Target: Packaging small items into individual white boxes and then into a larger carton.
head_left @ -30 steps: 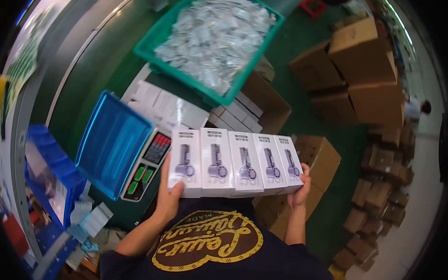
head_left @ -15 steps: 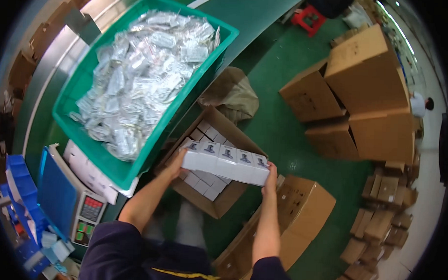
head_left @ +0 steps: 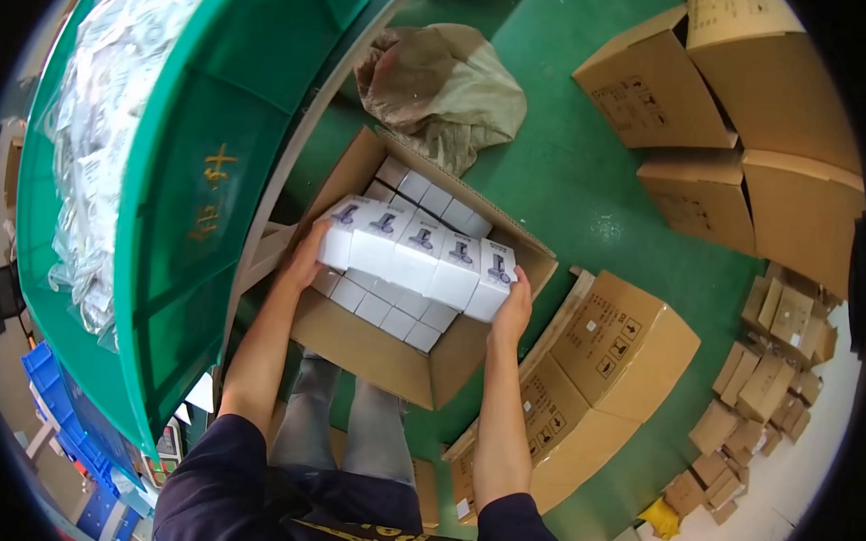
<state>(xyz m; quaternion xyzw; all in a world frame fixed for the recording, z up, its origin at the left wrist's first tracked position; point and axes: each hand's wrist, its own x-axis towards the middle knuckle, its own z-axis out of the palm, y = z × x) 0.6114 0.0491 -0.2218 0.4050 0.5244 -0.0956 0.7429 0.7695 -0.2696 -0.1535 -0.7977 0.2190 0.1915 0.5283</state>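
- Currently your left hand (head_left: 305, 261) and right hand (head_left: 513, 307) are set apart, each pressed flat against one end of a row of boxes (head_left: 416, 258), clamping it between the palms.
- You hold the row, five white boxes side by side, level over the open carton (head_left: 373, 349), just above the boxes already packed there.
- Packed boxes (head_left: 379, 302) fill the carton floor in tidy rows; its flaps stand open on all sides, so the mouth is clear from above.
- Your left forearm runs close beside the green bin (head_left: 208, 167), whose wall overhangs the carton's left edge; room on that side is tight.
- That bin holds a heap of clear plastic bags (head_left: 99, 144), piled to its rim.
- A crumpled sack (head_left: 439, 85) lies on the green floor (head_left: 589, 181) just beyond the carton's far flap.
- Just to your right a closed carton (head_left: 621, 349) touches the open one; the gap beside your right wrist is narrow.
- Stacked cartons (head_left: 743, 119) stand well apart at upper right, with bare floor between.
- Small brown boxes (head_left: 763, 377) are heaped at the far right edge.
- Blue crates (head_left: 65, 420) sit at lower left under the bin.
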